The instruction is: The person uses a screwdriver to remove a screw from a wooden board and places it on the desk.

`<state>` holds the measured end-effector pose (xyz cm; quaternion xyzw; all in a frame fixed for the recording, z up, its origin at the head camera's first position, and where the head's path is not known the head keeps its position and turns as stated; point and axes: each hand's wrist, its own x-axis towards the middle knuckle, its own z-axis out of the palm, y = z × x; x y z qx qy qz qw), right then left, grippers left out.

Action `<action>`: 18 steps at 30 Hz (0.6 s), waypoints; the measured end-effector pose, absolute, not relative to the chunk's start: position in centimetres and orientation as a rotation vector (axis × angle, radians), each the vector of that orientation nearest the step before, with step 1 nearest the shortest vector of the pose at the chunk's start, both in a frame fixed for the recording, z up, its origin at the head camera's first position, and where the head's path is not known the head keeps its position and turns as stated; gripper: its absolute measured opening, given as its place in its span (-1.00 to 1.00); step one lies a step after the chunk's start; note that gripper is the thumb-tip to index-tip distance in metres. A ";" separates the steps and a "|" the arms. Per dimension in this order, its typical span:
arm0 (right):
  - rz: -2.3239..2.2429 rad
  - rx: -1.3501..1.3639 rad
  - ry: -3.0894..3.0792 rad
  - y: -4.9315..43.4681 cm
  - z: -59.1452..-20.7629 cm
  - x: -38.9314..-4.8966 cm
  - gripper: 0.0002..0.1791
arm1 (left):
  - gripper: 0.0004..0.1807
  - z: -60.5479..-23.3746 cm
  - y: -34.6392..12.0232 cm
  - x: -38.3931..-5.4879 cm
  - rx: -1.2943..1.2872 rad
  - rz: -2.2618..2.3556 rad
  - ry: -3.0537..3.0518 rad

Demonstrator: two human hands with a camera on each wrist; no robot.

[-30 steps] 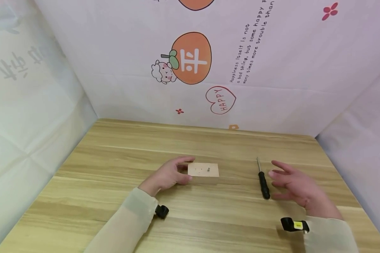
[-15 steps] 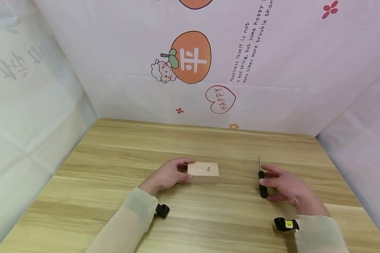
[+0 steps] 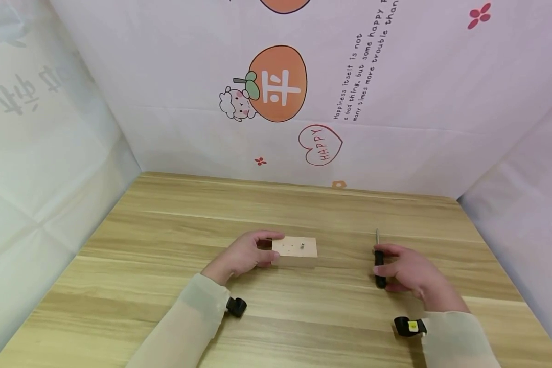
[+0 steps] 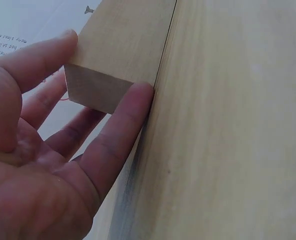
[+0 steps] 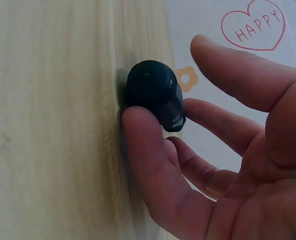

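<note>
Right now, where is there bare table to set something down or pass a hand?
Bare table runs wide between the block and the back wall. The gap between block and screwdriver is free too, as is the near strip between the two sleeves. It is crowded at the block's left end, where the left hand grips it, and around the right hand on the screwdriver.

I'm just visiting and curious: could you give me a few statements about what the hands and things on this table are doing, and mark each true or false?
1. The left hand holds the wooden block by its end. True.
2. The screwdriver is standing upright in the block. False: it lies on the table, well to the block's right.
3. The right hand has its fingers at the screwdriver's black handle. True.
4. The block's top is bare. False: a small screw stands in it.
</note>
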<state>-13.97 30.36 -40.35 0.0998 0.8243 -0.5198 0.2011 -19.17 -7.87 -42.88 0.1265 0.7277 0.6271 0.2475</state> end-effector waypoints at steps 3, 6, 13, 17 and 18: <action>-1.385 0.265 2.352 30.2 -40.4 -14.1 -0.20 | -0.51 -42.9 -7.8 -19.3 0.312 1.717 1.973; -1.313 0.246 2.406 29.9 -40.5 -14.2 -0.24 | -0.51 -43.0 -7.7 -19.4 0.287 1.729 1.966; -1.251 0.221 2.473 29.7 -40.8 -14.7 -0.31 | -0.54 -42.9 -7.6 -19.3 0.300 1.716 1.977; -1.307 0.256 2.444 29.9 -40.9 -14.7 -0.33 | -0.55 -42.8 -7.6 -19.2 0.310 1.701 1.992; -1.338 0.271 2.421 30.0 -40.9 -14.8 -0.34 | -0.55 -42.8 -7.6 -19.2 0.306 1.702 1.992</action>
